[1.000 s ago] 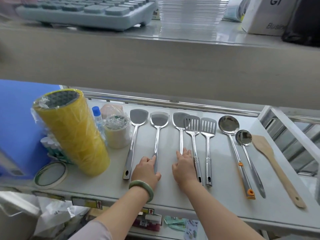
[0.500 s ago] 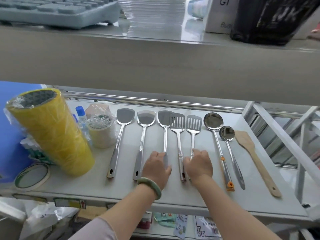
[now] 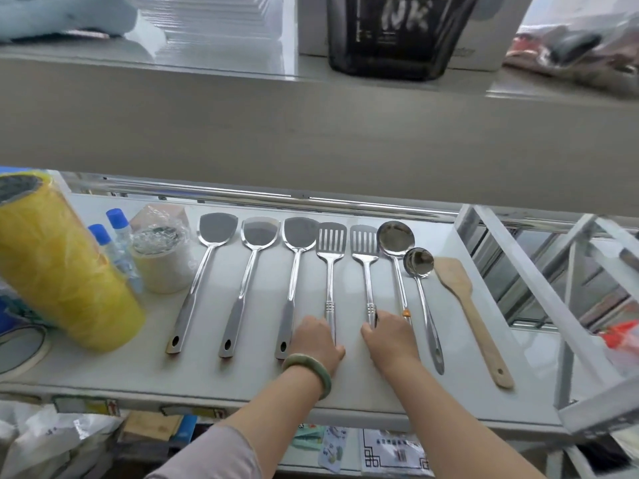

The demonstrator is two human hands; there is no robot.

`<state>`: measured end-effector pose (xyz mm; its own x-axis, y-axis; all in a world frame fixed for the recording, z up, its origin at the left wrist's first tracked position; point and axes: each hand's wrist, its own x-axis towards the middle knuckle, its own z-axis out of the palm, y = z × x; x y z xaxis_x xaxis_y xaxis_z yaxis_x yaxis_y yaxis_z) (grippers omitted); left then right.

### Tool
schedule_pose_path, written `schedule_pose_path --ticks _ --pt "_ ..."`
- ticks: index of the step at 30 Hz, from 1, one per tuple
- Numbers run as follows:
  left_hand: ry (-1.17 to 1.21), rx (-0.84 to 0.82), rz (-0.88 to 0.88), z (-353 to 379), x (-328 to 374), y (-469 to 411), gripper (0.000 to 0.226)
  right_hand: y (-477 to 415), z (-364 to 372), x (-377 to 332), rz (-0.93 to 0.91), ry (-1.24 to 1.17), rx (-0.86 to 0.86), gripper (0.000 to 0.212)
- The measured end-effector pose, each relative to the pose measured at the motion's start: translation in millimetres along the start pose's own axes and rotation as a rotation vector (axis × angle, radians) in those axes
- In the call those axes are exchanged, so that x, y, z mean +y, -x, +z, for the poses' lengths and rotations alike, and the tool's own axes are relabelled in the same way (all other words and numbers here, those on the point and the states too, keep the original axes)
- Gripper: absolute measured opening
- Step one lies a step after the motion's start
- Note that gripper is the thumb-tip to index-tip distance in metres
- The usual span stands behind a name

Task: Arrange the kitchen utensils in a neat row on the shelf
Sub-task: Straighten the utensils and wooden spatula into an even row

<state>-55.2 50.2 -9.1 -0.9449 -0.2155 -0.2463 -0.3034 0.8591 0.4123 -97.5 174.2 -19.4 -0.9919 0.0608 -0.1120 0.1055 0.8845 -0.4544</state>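
the shiny steel kitchen utensils are lying in a row across the middle of the frame on the white shelf [image 3: 345,385]: three solid turners, two slotted turners, a large ladle [image 3: 395,239], a small ladle [image 3: 418,261] and a pale wooden spatula [image 3: 465,305] at the right end. the left hand [image 3: 316,342] is resting on the handle of the first slotted steel turner [image 3: 331,242], and the right hand [image 3: 390,338] is resting on the second slotted steel turner [image 3: 363,240]; whether the fingers are curling around the handles, i cannot tell. these pieces are probably stiff, light and slippery, so sliding them by the handle's lower half seems best.
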Motion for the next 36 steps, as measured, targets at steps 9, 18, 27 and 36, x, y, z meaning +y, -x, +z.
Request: schedule_pose_path --ticks 9,18,27,36 --pt "0.040 0.018 -0.015 10 21 -3 0.034 -12 -11 25 -0.005 -0.043 0.018 0.024" --pt "0.095 0.186 0.092 14 34 4 0.052 -9 -32 37 -0.117 -0.220 0.352 0.023" --pt "0.138 -0.012 0.249 38 109 23 0.051 -12 -59 92 0.074 -0.051 0.043 0.032" --pt "0.032 -0.101 0.059 55 146 16 0.043 -19 -74 125 0.050 -0.021 0.048 0.017"
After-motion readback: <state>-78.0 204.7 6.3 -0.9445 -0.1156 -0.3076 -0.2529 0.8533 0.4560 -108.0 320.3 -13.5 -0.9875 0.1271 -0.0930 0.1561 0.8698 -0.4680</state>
